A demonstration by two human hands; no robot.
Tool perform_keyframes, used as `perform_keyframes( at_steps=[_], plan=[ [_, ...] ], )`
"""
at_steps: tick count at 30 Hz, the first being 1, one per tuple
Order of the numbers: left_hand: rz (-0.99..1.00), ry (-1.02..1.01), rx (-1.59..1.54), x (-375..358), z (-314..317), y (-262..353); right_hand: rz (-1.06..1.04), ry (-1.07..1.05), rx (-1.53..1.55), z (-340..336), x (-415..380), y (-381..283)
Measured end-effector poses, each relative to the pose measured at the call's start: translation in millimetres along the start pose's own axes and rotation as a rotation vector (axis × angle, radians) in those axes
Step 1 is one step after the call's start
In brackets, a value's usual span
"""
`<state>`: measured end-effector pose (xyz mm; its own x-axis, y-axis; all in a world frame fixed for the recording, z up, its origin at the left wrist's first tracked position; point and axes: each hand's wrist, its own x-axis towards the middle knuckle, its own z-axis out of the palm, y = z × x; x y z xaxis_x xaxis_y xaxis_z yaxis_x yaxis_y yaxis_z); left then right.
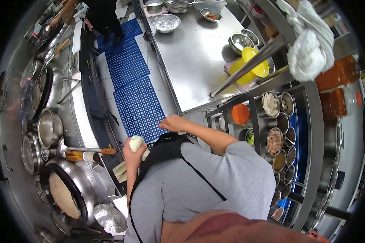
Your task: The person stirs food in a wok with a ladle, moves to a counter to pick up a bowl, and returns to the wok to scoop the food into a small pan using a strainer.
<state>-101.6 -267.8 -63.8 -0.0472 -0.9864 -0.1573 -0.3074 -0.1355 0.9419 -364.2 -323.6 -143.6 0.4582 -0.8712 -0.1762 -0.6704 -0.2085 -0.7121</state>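
A pale green-white bundle, perhaps a folded cloth, (136, 143) sticks up out of my left hand (133, 157), whose fingers are wrapped round it beside the stove edge. More of the same pale colour shows just below that hand. My right hand (173, 123) hangs over the blue floor mat (138, 103), in front of the black apron (163, 152). Its fingers are loosely bent and a little apart, and nothing shows in them.
Woks (63, 194), a steel bowl (50, 128) and a perforated ladle (109, 218) line the stove at left. A steel table (190, 56) holds bowls and yellow dishes (254, 61). Food containers (275, 141) fill the right rack. Another person (103, 18) stands at top left.
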Motion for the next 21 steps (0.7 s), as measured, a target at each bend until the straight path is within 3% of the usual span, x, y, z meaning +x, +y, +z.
perform_keyframes(
  at_steps=[4, 8, 12, 21],
  plan=[
    [-0.003, 0.016, -0.038, 17.0, 7.1, 5.6, -0.107, 0.184, 0.088, -44.6, 18.4, -21.0],
    [-0.012, -0.005, -0.014, 34.5, 0.6, 18.2, -0.243, 0.556, 0.121, -64.2, 37.8, -12.3],
    [-0.011, -0.007, -0.111, 54.2, -11.9, 18.8, -0.08, 0.461, -0.028, -60.4, 46.6, 13.3],
    [0.087, 0.061, -0.263, 108.6, -69.9, 22.8, -0.007, 0.373, -0.327, -52.5, 51.2, 10.9]
  ],
)
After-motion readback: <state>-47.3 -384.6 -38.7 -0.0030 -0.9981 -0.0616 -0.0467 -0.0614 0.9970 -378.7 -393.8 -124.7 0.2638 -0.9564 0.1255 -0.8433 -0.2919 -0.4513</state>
